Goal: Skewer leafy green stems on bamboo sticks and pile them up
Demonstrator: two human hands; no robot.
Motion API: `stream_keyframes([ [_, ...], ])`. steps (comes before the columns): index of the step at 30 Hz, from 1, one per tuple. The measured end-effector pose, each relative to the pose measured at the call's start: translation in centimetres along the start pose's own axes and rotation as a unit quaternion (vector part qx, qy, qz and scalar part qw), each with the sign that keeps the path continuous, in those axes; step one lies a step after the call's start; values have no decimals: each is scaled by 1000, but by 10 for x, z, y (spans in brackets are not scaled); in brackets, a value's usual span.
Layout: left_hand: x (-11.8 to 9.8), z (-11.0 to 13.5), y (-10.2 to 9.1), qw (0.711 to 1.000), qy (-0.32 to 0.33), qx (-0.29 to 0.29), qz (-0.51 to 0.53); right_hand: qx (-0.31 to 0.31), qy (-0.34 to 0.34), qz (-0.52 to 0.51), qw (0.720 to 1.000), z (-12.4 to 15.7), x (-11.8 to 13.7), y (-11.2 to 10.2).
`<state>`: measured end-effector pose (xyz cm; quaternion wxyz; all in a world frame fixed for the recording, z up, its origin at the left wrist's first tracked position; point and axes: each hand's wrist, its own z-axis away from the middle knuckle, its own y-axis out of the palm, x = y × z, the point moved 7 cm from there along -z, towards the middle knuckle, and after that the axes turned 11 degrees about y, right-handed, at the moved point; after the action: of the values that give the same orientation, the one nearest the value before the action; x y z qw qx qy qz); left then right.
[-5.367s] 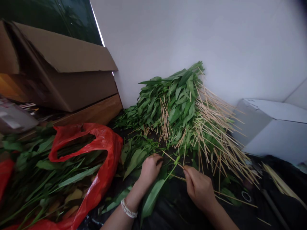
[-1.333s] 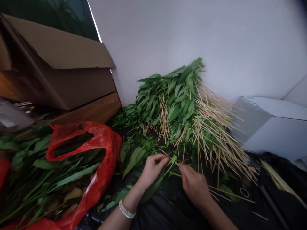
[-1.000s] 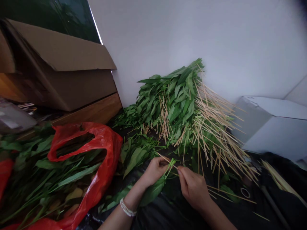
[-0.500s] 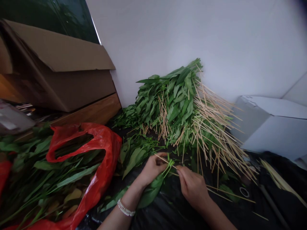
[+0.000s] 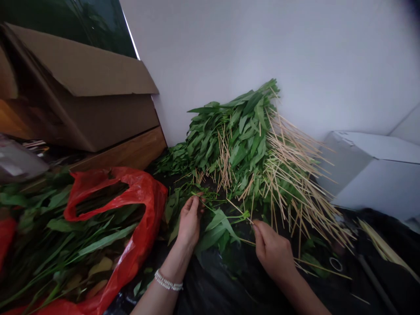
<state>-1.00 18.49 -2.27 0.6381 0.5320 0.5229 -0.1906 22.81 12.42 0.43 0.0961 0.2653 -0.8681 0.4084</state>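
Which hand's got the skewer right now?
The right hand: it pinches the leaf-threaded skewer. The left hand, with the bracelet, rests open on loose leaves.

I took the left hand (image 5: 189,218) off the skewer (image 5: 241,211), moved it up and left, fingers stretched out, onto the loose greens (image 5: 183,205). The leaf (image 5: 218,223) it had pinched swung free and fanned out, hanging on the skewer. My right hand (image 5: 274,253) slid slightly right, kept its pinch.
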Motion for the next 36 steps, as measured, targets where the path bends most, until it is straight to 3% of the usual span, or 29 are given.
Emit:
stream_keyframes([
  [4,-2,-4,-5,998,-30,-30,53,4,6,-9,1000,-1,-3,0],
  [11,2,10,20,990,-77,112,39,60,-29,-51,996,4,10,8],
  [15,7,18,26,984,-94,148,12,61,-30,-46,997,4,10,8],
  [23,15,18,26,982,-84,166,-21,59,-33,-31,997,5,8,11],
  [28,13,16,21,985,-54,144,-71,58,-30,-21,998,4,8,11],
  [36,20,16,18,985,-140,100,26,56,-35,-22,998,4,9,9],
])
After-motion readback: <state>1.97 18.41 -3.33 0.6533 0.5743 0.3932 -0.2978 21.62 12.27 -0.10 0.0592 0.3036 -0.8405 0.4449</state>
